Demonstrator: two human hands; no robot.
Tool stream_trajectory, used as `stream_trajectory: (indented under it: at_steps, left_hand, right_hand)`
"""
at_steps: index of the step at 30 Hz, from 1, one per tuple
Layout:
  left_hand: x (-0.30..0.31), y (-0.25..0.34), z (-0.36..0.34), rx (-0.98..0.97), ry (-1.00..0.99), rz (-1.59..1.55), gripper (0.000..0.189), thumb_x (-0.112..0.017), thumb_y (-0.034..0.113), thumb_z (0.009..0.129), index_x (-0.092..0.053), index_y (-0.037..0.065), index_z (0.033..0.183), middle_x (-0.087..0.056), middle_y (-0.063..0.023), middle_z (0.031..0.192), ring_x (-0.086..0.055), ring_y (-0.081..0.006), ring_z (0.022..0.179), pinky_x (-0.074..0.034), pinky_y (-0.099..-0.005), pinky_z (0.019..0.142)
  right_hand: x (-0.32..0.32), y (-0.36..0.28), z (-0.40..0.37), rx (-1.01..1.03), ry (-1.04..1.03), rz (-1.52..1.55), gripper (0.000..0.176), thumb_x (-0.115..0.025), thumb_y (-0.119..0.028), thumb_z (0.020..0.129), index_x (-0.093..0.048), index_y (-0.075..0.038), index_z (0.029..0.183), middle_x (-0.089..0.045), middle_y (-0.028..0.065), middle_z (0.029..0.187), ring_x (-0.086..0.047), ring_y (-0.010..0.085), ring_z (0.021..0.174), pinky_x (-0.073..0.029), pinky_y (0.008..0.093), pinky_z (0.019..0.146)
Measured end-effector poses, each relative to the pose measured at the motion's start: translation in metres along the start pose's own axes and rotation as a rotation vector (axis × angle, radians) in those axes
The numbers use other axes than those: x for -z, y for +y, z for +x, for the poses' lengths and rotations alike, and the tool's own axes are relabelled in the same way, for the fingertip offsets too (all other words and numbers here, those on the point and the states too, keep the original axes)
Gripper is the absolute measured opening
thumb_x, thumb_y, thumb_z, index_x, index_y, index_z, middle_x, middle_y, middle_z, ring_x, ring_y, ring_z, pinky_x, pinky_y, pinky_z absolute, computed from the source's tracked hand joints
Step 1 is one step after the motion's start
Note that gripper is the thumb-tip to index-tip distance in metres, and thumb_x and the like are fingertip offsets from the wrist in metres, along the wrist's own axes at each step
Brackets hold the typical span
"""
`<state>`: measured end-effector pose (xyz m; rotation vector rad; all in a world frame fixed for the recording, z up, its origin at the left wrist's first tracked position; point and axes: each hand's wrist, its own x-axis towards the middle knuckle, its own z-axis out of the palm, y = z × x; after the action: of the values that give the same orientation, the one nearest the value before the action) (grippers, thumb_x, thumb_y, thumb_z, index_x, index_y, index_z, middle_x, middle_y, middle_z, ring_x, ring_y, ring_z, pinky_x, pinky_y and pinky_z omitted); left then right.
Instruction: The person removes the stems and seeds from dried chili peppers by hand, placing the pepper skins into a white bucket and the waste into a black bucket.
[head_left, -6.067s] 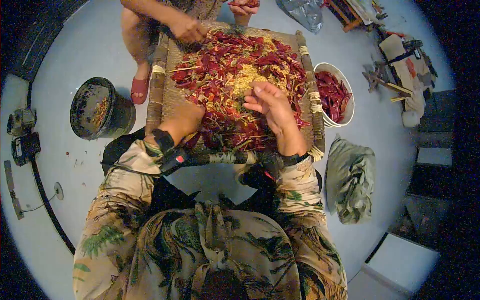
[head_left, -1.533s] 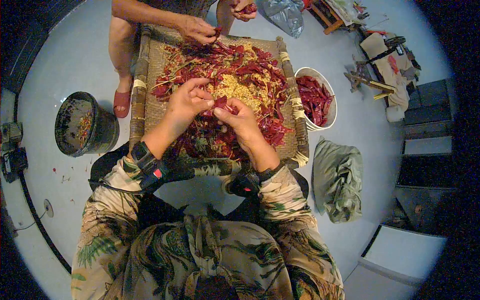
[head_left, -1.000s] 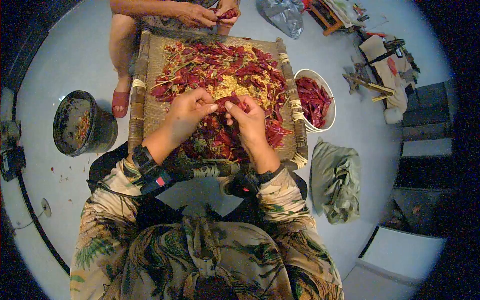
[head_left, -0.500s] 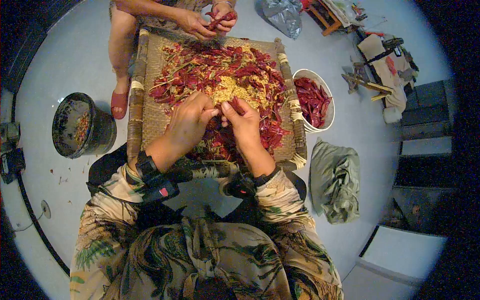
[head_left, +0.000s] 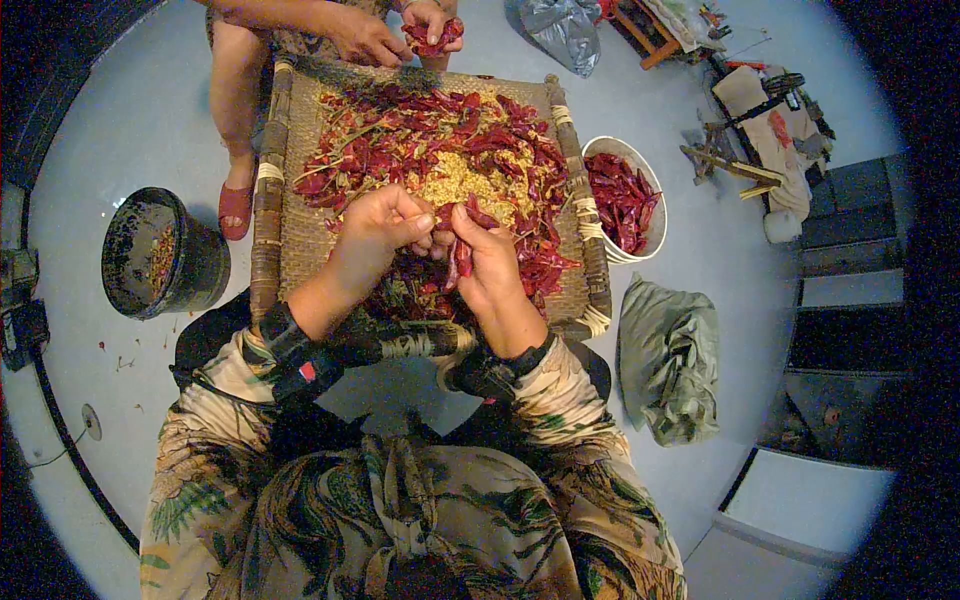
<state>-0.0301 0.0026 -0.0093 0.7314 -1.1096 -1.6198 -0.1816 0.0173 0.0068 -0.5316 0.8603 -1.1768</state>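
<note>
Above a woven bamboo tray [head_left: 340, 85] heaped with dried red chili peppers [head_left: 400, 140] and loose yellow seeds [head_left: 465, 180], my two hands meet. My right hand [head_left: 490, 265] is closed around dried red chili peppers [head_left: 460, 258], whose ends stick out below and beside the thumb. My left hand [head_left: 375, 240] is closed in a pinch at the near end of these peppers, thumb against forefinger. What lies right between the left fingertips is mostly hidden.
Across the tray, another person's hand [head_left: 432, 25] holds a dried chili. A white bucket [head_left: 660, 225] of chilies stands right of the tray, with a greenish sack [head_left: 668, 360] below it. A black bucket [head_left: 200, 270] stands at left. A plastic bag [head_left: 560, 35] lies at the back.
My hands have turned slightly, and more of the red peppers now shows below my right thumb. The other person's hands have moved apart, with the chili in one of them.
</note>
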Motion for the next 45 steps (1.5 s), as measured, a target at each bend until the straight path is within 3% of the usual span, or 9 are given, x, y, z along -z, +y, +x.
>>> stream_trajectory:
  at_steps: [5, 12, 19, 20, 27, 36, 41, 42, 45]
  left_hand:
    - [0.014, 0.001, 0.001, 0.108, -0.105, -0.153, 0.008, -0.058, 0.008, 0.084, -0.052, 0.004, 0.08, -0.062, -0.0095, 0.079, -0.061, -0.0158, 0.068, -0.05, -0.0273, 0.064]
    - [0.03, 0.02, 0.014, 0.179, 0.15, -0.171, 0.008, -0.059, 0.003, 0.082, -0.051, 0.003, 0.08, -0.062, -0.0151, 0.092, -0.064, -0.0225, 0.08, -0.056, -0.0329, 0.07]
    - [0.063, -0.041, 0.024, 0.286, 0.158, 0.639, 0.006, -0.055, 0.008, 0.079, -0.056, 0.003, 0.082, -0.063, -0.0109, 0.082, -0.063, -0.0212, 0.075, -0.052, -0.0345, 0.059]
    - [0.077, -0.075, 0.027, -0.088, 0.059, 0.923, 0.012, -0.054, 0.014, 0.079, -0.057, 0.003, 0.081, -0.062, -0.0142, 0.078, -0.062, -0.0278, 0.074, -0.048, -0.0409, 0.065]
    - [0.036, -0.079, 0.004, 0.113, -0.085, 1.275, 0.028, -0.057, 0.027, 0.078, -0.058, -0.001, 0.08, -0.061, -0.022, 0.08, -0.058, -0.0398, 0.079, -0.044, -0.0487, 0.07]
    - [0.052, -0.066, 0.026, 0.165, -0.04, 0.528, 0.015, -0.063, 0.015, 0.078, -0.059, 0.004, 0.07, -0.056, -0.0011, 0.063, -0.046, -0.0093, 0.057, -0.039, -0.0253, 0.055]
    - [0.043, -0.027, 0.027, 0.105, -0.072, 0.347, 0.01, -0.063, 0.013, 0.079, -0.06, 0.005, 0.073, -0.057, 0.0025, 0.068, -0.049, -0.0059, 0.063, -0.04, -0.0222, 0.058]
    - [0.041, -0.021, 0.027, 0.094, -0.079, 0.334, 0.011, -0.063, 0.014, 0.079, -0.06, 0.005, 0.074, -0.057, 0.0023, 0.069, -0.05, -0.0058, 0.063, -0.04, -0.022, 0.058]
    - [0.03, -0.002, 0.022, 0.115, -0.041, 0.231, 0.014, -0.064, 0.017, 0.08, -0.06, 0.004, 0.078, -0.058, 0.0014, 0.07, -0.051, -0.0057, 0.065, -0.041, -0.022, 0.059]
  right_hand:
    - [0.025, 0.0, 0.013, -0.082, -0.077, 0.283, 0.017, -0.054, -0.023, 0.09, -0.054, -0.005, 0.091, -0.058, 0.0058, 0.084, -0.053, 0.0131, 0.065, -0.047, 0.0275, 0.056]
    - [0.042, -0.022, 0.022, 0.045, -0.02, 0.15, 0.019, -0.053, -0.016, 0.089, -0.055, 0.001, 0.099, -0.059, 0.0126, 0.096, -0.06, 0.0206, 0.088, -0.054, 0.0333, 0.071]
    - [0.036, -0.024, 0.021, 0.105, 0.11, 0.166, 0.013, -0.051, -0.006, 0.083, -0.055, -0.002, 0.095, -0.061, 0.0137, 0.093, -0.062, 0.0265, 0.086, -0.054, 0.04, 0.075]
    - [0.04, -0.023, 0.022, 0.087, 0.093, 0.137, 0.015, -0.052, -0.006, 0.083, -0.054, -0.002, 0.097, -0.061, 0.013, 0.093, -0.061, 0.0256, 0.087, -0.054, 0.0396, 0.076]
    - [0.038, -0.021, 0.019, 0.032, 0.062, -0.032, 0.016, -0.054, -0.007, 0.083, -0.053, -0.002, 0.098, -0.059, 0.0091, 0.086, -0.061, 0.0213, 0.078, -0.054, 0.0355, 0.069]
    - [0.031, -0.013, 0.02, 0.024, 0.056, -0.483, 0.017, -0.061, -0.017, 0.083, -0.057, -0.004, 0.094, -0.058, 0.0023, 0.078, -0.057, 0.0116, 0.066, -0.049, 0.0245, 0.053]
    - [0.036, -0.001, 0.025, 0.072, -0.129, -0.91, 0.02, -0.065, -0.023, 0.082, -0.061, -0.006, 0.093, -0.057, -0.0025, 0.075, -0.05, 0.006, 0.059, -0.037, 0.0184, 0.049]
    - [0.032, -0.003, 0.024, -0.01, -0.18, -0.895, 0.038, -0.07, -0.033, 0.077, -0.06, -0.002, 0.097, -0.062, 0.0013, 0.078, -0.053, 0.0063, 0.059, -0.041, 0.0197, 0.051]
    - [0.018, -0.001, 0.016, -0.093, -0.053, -0.701, 0.021, -0.064, -0.025, 0.083, -0.061, -0.006, 0.091, -0.057, -0.0024, 0.071, -0.047, 0.0057, 0.054, -0.036, 0.019, 0.048]
